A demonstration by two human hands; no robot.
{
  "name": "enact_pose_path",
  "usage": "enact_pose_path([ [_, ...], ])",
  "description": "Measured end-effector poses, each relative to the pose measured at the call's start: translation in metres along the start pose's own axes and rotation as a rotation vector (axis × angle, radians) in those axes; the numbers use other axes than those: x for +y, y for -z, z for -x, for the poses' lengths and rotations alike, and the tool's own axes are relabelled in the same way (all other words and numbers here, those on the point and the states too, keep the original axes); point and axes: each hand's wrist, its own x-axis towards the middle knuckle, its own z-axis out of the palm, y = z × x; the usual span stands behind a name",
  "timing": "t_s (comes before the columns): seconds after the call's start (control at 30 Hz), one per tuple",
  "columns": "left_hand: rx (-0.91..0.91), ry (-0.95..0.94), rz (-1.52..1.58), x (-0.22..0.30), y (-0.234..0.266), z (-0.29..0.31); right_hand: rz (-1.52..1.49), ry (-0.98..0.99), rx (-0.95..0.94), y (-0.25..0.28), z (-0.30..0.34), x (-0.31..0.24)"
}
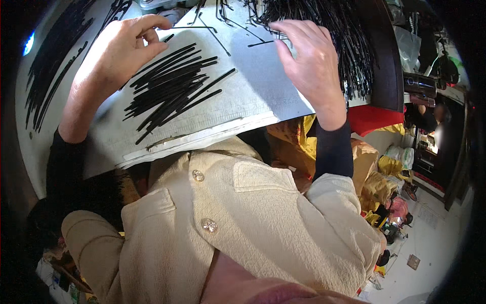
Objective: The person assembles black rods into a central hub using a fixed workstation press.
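Observation:
My left hand [126, 48] is over the table at the upper left, thumb and index finger apart, other fingers curled. The end of a long thin black rod [195, 27] lies close to its index fingertip. Below it is a loose pile of flat black strips [169, 86]. At the upper right, my right hand [309, 55] reaches toward loose black rods with bent ends [248, 33], its thumb apart from its fingers. A short black piece [260, 44] lies beside its fingers. Part of what lies under its fingertips is hidden.
A dense heap of shiny black rods [349, 55] lies right of my right hand, against a dark raised edge [382, 55]. More black strips [55, 61] lie far left. White layered sheets [202, 136] line the near table edge. Yellow bags [377, 190] stand on the floor at right.

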Motion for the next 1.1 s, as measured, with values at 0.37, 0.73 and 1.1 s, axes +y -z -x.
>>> enact_pose_path([
  [0.37, 0.096, -0.044, -0.105, -0.001, 0.005, 0.000, 0.099, -0.005, -0.105, -0.025, -0.047, -0.008],
  [0.73, 0.119, -0.034, -0.042, -0.008, 0.004, -0.003, 0.299, 0.077, -0.213, -0.020, -0.051, 0.018],
  [1.1, 0.067, 0.013, -0.010, -0.005, 0.005, -0.006, 0.237, 0.118, -0.282, -0.005, -0.061, 0.008],
])
